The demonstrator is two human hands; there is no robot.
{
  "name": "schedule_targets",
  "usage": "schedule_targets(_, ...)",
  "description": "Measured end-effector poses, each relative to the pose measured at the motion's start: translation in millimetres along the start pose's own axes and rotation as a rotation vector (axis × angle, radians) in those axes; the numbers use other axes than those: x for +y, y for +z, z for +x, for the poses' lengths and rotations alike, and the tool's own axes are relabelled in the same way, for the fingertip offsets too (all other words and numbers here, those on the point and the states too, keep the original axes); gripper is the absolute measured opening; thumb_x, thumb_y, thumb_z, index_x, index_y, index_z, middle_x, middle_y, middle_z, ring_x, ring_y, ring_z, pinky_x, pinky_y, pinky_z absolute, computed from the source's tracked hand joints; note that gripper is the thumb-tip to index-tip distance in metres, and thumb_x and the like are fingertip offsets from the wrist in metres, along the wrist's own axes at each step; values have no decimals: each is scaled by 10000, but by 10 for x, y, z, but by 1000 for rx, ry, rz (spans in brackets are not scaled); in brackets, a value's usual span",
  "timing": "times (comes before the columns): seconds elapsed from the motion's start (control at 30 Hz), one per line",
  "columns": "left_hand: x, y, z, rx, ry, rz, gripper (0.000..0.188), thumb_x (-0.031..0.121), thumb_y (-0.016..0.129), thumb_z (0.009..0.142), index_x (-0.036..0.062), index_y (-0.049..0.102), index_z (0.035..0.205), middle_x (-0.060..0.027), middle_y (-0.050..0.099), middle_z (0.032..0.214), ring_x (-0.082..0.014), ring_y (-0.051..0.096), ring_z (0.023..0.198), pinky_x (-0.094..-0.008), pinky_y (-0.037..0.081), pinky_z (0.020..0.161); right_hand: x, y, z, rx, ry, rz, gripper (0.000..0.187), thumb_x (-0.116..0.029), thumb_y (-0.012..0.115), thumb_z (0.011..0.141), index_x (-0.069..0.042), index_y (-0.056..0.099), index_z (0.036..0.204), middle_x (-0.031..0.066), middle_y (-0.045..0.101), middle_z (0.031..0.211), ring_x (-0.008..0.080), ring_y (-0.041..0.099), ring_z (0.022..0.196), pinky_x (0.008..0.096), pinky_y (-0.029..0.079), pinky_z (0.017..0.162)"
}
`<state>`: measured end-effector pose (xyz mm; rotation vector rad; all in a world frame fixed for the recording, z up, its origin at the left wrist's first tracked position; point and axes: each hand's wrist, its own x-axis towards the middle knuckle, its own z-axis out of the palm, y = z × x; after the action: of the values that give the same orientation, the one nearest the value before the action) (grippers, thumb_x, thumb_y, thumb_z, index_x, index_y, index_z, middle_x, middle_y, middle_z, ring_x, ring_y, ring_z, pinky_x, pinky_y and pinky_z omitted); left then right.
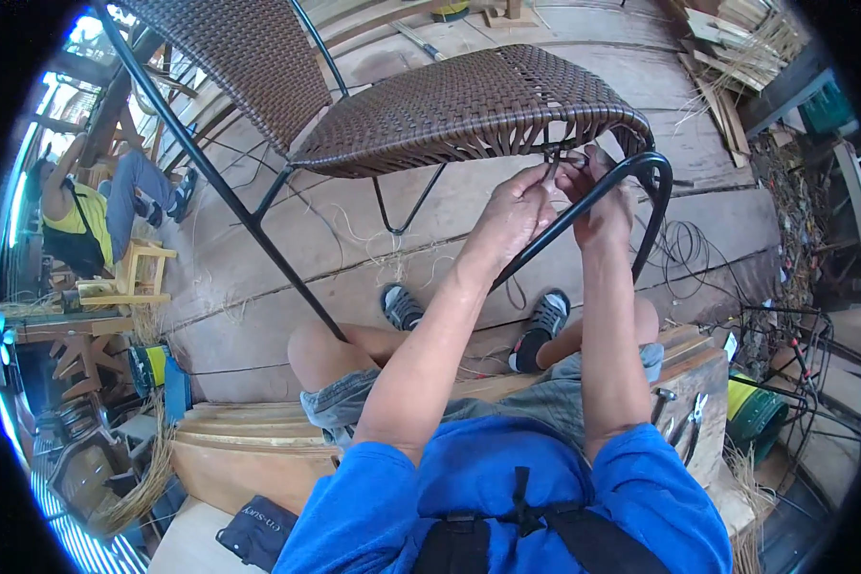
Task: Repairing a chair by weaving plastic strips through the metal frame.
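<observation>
Just below the near edge of the brown woven seat (450,110), the left hand (509,218) and right hand (608,212) meet, fingers (528,180) narrowly bent, their hold impossible to tell.

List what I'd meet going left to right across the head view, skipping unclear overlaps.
Small pale wooden stool → grey-and-black shoe on the left foot → bare left hand → bare right hand → loose coil of thin dark strand → teal-green container at upper right.
</observation>
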<state>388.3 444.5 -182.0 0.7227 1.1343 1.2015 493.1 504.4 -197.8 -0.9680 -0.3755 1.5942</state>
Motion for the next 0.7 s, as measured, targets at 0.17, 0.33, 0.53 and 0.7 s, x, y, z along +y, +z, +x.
schedule_targets(0.17, -41, -18, -10, 24, 18, -33, 303, 111, 433, 902, 17, 499, 1183, 81, 391, 588, -18, 346, 486, -161, 273, 437, 25, -74, 8, -42, -95, -46, 134, -106, 562, 856, -8, 540, 944, 100, 615, 799, 189, 610, 672, 281, 479, 565)
schedule_targets(0.33, -76, -44, 15, 37, 13, -41, 380, 27, 382, 862, -17, 413, 1238, 34, 414, 565, -43, 366, 449, -183, 288, 396, 93, -326, -52, -179, -160, -13, 209, -151, 513, 884, -8, 514, 1036, 107, 613, 913, 228, 603, 816, 325, 487, 689)
schedule_targets(0.53, -182, -114, 42, -19, -59, -17, 326, 136, 497, 864, 40, 487, 1176, -20, 563, 707, -63, 495, 514, -195, 392, 439, 434, -532, -159, -118, 14, -33, 252, -165, 453, 906, 0, 462, 1095, 112, 585, 948, 225, 605, 776, 319, 492, 694)
schedule_targets(0.7, -222, -139, 34, -20, -108, -56, 237, 152, 498, 877, 29, 503, 1079, -53, 571, 739, -93, 505, 495, -220, 407, 420, 216, -601, -349, -227, 387, -432, 284, -284, 452, 907, -27, 547, 984, 82, 609, 810, 171, 595, 642, 272, 468, 572)
